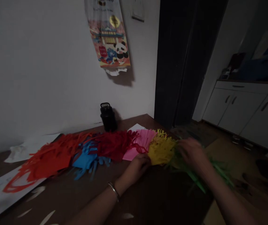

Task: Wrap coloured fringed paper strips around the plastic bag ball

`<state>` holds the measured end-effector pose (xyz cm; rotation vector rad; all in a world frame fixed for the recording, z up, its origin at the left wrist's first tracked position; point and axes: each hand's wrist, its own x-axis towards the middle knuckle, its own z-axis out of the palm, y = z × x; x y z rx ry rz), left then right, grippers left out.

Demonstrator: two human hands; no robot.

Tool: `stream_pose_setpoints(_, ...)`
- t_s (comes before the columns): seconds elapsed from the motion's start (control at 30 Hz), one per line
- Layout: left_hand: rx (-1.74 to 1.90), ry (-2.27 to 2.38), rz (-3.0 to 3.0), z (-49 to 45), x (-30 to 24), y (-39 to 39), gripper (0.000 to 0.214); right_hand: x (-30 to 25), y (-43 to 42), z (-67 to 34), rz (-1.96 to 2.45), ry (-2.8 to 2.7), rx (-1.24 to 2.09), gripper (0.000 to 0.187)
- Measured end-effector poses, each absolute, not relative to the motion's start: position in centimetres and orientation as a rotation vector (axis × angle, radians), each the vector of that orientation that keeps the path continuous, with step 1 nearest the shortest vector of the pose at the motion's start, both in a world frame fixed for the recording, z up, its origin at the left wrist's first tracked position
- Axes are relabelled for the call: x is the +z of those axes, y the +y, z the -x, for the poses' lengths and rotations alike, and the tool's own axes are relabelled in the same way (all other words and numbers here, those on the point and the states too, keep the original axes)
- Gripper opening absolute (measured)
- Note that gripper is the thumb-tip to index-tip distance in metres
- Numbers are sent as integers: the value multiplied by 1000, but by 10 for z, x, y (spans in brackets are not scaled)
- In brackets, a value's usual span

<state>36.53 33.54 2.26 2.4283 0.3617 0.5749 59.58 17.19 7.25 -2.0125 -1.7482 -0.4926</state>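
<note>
My left hand (139, 166), with a bracelet (113, 191) at its wrist, is closed at the lower left edge of the yellow fringed paper (162, 149). Just behind it lies the pink fringed paper (145, 139). At the table's right side, my right hand (191, 153) is closed over the green fringed paper (198, 181), slightly blurred; its fingertips are partly hidden. Strips of the green paper stick out on both sides of my forearm. Dark red fringed paper (116, 145), blue fringed paper (85, 159) and orange-red fringed paper (56, 159) continue the row leftward.
A black bottle (108, 117) stands by the wall behind the row. White sheets (1, 193) and pale scraps (47, 217) lie on the dark table (148, 200) at left. A panda-printed bag (111, 40) hangs above. Beyond the table's right edge are a floor and white cabinets (239, 109).
</note>
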Motion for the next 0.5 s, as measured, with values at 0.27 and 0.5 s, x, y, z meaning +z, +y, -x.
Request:
stream_pose_setpoints(0.27, 616, 410, -2438, -363, 23, 333, 17, 52, 229, -537, 1870, -2246, -51, 21)
stream_pose_setpoints(0.5, 620, 396, -2438, -363, 19, 333, 13, 49, 229, -546, 1888, -2150, -2, 16)
